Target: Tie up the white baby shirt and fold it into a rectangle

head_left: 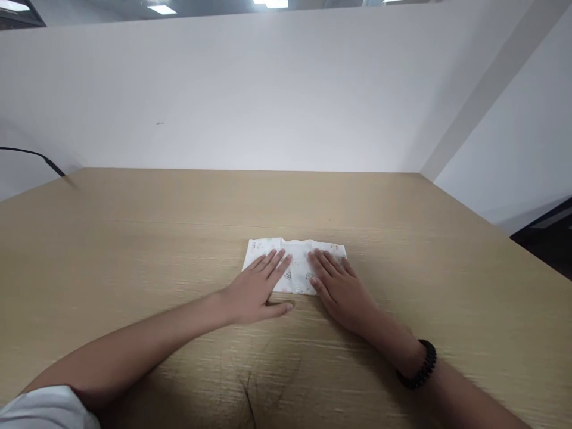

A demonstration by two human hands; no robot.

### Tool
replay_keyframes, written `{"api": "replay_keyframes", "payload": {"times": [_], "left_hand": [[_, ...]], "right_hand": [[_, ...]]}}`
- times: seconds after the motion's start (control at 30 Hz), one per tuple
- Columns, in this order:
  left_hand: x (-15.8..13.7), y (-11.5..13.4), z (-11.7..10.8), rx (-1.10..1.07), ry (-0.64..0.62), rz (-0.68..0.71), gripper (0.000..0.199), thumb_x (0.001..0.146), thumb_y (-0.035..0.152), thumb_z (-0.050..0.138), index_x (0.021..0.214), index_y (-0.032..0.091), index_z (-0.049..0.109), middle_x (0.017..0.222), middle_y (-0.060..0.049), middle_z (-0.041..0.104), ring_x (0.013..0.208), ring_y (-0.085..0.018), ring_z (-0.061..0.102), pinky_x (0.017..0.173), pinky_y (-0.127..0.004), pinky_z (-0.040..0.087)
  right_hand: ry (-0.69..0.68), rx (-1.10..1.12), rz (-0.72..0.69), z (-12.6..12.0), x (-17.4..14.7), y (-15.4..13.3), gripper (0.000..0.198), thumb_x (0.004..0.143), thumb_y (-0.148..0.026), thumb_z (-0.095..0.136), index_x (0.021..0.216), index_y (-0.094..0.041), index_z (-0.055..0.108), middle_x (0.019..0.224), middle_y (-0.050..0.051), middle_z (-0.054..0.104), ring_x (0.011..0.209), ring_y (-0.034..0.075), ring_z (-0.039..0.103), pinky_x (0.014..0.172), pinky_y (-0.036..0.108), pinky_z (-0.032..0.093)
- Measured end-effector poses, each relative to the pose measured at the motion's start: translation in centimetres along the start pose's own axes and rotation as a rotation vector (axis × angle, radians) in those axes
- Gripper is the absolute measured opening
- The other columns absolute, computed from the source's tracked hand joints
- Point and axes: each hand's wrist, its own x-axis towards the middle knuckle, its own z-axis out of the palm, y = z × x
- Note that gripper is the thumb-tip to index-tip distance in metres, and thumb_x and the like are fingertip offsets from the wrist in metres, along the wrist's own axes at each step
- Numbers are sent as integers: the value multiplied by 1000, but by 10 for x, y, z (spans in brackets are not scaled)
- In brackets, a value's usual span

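Note:
A white cloth [300, 249] with small printed figures lies flat on the wooden table, in a wide rectangle with fold lines across it. My left hand [257, 286] rests palm down on its left part, fingers stretched out and thumb on the table just below the near edge. On the right part lies my right hand [340, 289], also palm down with its fingers extended. Neither hand grips the cloth. The parts of the cloth under both palms are hidden.
The table [156, 238] has a light wood surface and meets a white partition [250, 95] at the back. A black cable [53, 165] reaches in at the far left. A dark object [547, 235] stands past the right edge. A black bracelet [420, 364] circles my right wrist.

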Motion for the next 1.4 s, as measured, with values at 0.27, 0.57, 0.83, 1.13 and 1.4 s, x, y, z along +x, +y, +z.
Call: {"api": "replay_keyframes", "payload": {"times": [0.27,0.57,0.83,1.13,1.4], "left_hand": [[3,-48,-7,-58,31,-207,78,98,67,19,155,14,18,160,-15,13,149,-27,10,121,-49,12],[2,-51,-11,-88,202,-170,54,98,58,34,132,19,50,142,-14,45,133,-28,39,115,-50,26],[-1,-25,-14,-79,164,-165,33,78,30,54,109,20,47,137,-13,49,136,-31,35,118,-62,7],[-1,-17,-14,-128,-51,112,66,98,39,37,155,19,9,162,-10,7,150,-25,6,123,-50,10],[0,-14,-11,-61,-134,-90,83,96,55,40,156,8,9,161,-15,5,149,-27,7,123,-43,12]], "right_hand": [[43,14,245,3,0,52,61,103,-48,28,153,-14,33,157,9,28,145,32,22,113,56,29],[146,38,184,4,-3,74,60,94,-31,35,152,-16,33,156,12,30,146,35,18,107,65,30],[169,57,-156,-20,-9,56,35,78,-14,42,103,-16,66,118,11,67,128,29,50,116,59,16],[98,-12,-233,-16,-9,27,58,99,-39,37,150,-11,36,155,14,33,143,30,28,117,54,19],[-45,-5,-98,-14,-10,28,69,101,-51,30,157,-11,20,157,13,26,145,29,24,116,55,23]]}}
